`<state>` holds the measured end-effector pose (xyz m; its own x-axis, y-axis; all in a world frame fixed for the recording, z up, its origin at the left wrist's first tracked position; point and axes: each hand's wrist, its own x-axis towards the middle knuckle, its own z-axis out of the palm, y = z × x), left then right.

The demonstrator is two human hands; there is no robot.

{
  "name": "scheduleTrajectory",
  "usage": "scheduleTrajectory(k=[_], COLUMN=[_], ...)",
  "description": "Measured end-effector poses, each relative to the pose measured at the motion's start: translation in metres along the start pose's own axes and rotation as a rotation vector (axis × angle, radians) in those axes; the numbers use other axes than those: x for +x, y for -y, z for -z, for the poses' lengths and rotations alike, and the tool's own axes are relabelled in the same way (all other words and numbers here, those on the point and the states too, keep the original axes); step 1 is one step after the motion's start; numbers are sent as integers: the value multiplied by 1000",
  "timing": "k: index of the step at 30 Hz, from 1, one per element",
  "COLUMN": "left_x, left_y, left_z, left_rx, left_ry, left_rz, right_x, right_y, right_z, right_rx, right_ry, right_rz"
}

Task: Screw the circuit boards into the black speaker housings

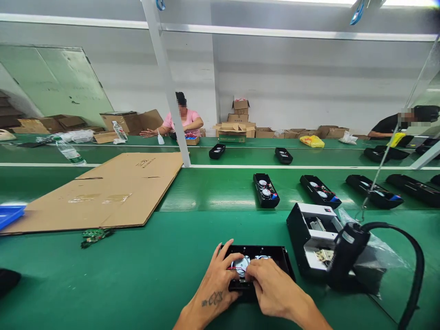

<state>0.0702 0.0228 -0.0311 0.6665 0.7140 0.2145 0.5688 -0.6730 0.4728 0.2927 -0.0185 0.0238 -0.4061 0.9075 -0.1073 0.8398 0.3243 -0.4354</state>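
My hands work close together over an open black case (271,259) lying on the green bench (137,275). My left hand (215,279) curls around a round silver part (240,266) inside the case, with thin red wires beside it. My right hand (271,286) presses its fingertips on the same part from the other side. A second round silver part (263,257) shows just beyond those fingers. Much of the case interior is hidden under my hands. To the right stands a black-and-white open device (311,233), and a black handheld tool (347,252) with a curving cable (417,270) lies beside it.
A green circuit board (96,236) lies left of my hands, next to a large cardboard sheet (106,192). Several black cases sit on the belt beyond. Co-workers in pink (182,121) and black (388,126) sit across the line, before stacked cartons (235,130).
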Motion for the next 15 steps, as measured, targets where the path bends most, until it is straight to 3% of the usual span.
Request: scheduleTrajectory(k=[9, 15], left_x=[4, 2], left_y=[6, 12], left_z=[-1, -10], left_rx=[44, -16], left_ry=[38, -50], left_rz=[-51, -53], right_x=[-7, -9], right_y=[-4, -15], right_z=[-14, -9], right_rx=[133, 211], right_ry=[-55, -58], right_rz=[11, 18])
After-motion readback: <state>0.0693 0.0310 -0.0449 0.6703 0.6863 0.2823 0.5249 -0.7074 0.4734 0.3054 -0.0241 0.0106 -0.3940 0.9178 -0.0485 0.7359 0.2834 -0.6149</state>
